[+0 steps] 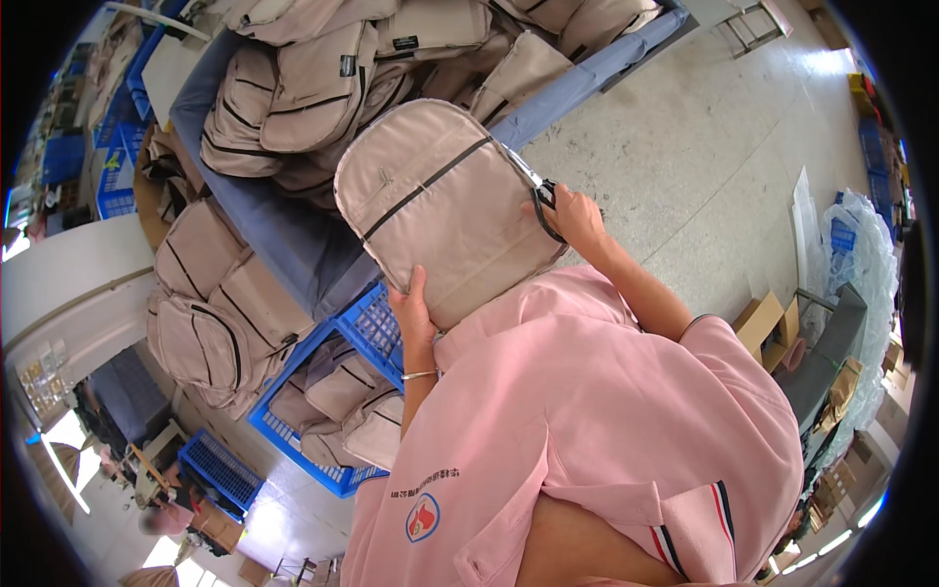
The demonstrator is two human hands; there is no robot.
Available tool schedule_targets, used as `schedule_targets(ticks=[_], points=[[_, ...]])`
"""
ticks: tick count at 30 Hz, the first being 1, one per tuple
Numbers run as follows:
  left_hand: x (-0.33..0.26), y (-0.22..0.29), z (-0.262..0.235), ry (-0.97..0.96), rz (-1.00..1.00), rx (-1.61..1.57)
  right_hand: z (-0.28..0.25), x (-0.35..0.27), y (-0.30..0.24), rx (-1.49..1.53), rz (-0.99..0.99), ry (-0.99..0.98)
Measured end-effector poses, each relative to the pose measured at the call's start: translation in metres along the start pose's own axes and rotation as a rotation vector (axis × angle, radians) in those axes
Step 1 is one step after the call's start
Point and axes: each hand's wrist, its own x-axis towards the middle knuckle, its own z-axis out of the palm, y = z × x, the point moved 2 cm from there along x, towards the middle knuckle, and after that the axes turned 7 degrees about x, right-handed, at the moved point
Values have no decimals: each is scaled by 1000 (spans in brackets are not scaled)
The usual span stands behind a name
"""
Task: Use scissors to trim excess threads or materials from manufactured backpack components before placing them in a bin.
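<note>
A beige backpack [460, 225] with a dark zipper line across it is held up in front of me, its rounded top pointing away. My left hand [411, 308] grips its lower left edge, thumb on the near face and the other fingers mostly hidden behind. In my right hand [567, 217] is a pair of scissors [536, 186] with black handles, their metal blades lying along the bag's right edge. Whether the blades are cutting anything is too small to tell.
Beyond the bag stands a large bin lined with blue-grey cloth [264, 220], heaped with beige backpacks [318, 93]. Further backpacks [205, 323] are stacked at the left. A blue plastic crate [279, 430] holds more by my left arm. Cardboard boxes [763, 323] and clear plastic wrap [871, 264] are at the right.
</note>
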Motion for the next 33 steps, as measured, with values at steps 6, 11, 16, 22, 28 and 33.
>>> schedule_targets(ticks=[6, 11, 16, 22, 28, 33], points=[[-24, -2, -8, 242, -37, -66, 18, 9, 26, 195, -82, 30], [-24, 16, -16, 533, 207, 324, 34, -1, 32, 273, -213, 46], [-33, 90, -41, 556, 516, 695, 6, 1, 13, 752, -69, 0], [-64, 184, -64, 405, 896, 972, -82, -4, -87, 277, -680, 117], [-89, 254, -46, 336, 1241, 1332, -130, -24, -169, 55, -1303, 257], [-94, 278, -34, 161, 1297, 1377, -134, -31, -181, -96, -1429, 170]])
